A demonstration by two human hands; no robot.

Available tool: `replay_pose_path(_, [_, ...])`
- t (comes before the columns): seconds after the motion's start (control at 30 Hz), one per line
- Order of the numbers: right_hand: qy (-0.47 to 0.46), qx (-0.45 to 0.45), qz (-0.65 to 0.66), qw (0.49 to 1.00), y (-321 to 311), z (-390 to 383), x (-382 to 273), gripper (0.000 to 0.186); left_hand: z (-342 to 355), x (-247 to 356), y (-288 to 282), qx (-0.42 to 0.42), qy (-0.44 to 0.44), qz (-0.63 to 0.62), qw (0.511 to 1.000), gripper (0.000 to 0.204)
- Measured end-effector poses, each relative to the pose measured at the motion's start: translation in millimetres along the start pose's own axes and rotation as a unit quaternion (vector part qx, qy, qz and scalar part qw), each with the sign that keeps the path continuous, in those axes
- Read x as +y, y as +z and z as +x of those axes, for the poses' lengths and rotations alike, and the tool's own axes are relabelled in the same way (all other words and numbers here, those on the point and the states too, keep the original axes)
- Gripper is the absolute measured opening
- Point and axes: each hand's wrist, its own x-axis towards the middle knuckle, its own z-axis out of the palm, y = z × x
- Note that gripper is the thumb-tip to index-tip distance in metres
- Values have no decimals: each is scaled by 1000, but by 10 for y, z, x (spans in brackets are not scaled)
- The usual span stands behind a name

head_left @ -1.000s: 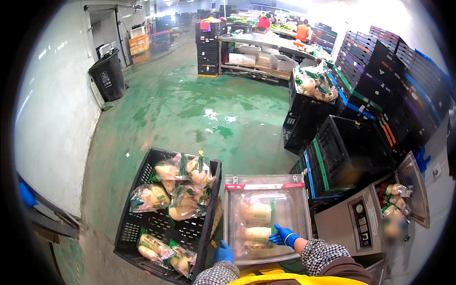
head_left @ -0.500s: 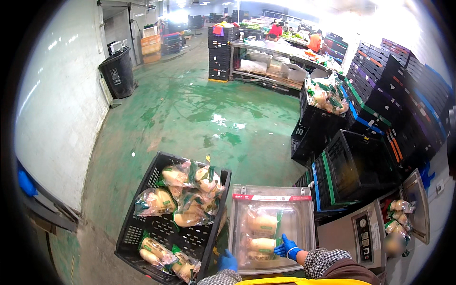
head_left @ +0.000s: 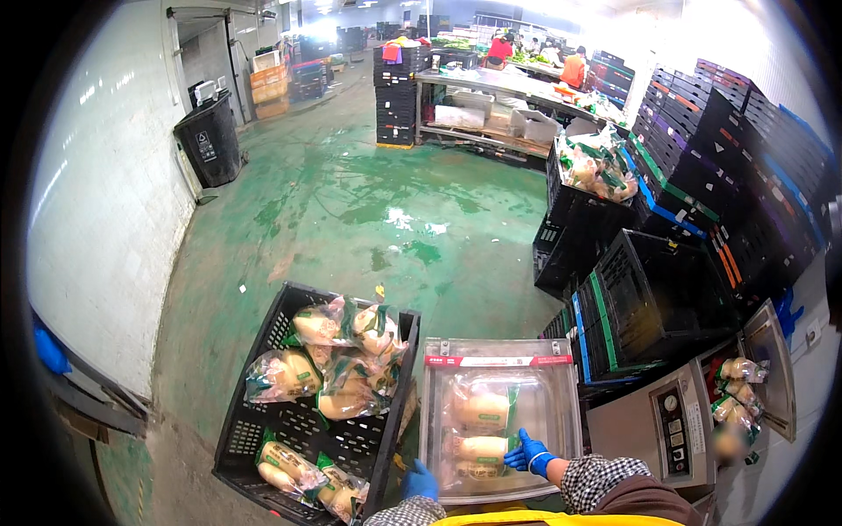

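Observation:
Under the clear lid of a vacuum sealing machine (head_left: 500,359) lie bags of pale, thick roots (head_left: 481,409), which look like lotus roots. My right hand (head_left: 530,453), in a blue glove, rests over the right part of this lid with its fingers apart and nothing held. At the machine's left edge is my left hand (head_left: 420,481), also gloved in blue; its fingers are partly hidden and I cannot tell their grip. Left of the machine stands a black crate (head_left: 230,436) holding several more bagged roots (head_left: 351,399), piled at the far end and lying at the near end.
To the right, a second machine (head_left: 638,428) has its lid raised, with bagged roots (head_left: 739,394) inside. Black crates (head_left: 671,298) stack behind it, and a filled crate (head_left: 579,210) stands farther back. Far off are a long metal table (head_left: 491,81), people, and a black bin (head_left: 210,140).
The view has shifted slightly, so the background sits a little farther left. Both hands keep their places at the machine, and the bags under the lid look unmoved.

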Motion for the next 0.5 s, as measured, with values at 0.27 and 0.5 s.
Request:
replay_pose_path(0.27, [-3,-12,11,1000,-66,140,71,87,62,-78,116,27,35,-6,999,62])
replay_pose_path(0.5, [-8,-1,9,1000,-17,38,30,87,-32,-18,7,23,30,2,999,63])
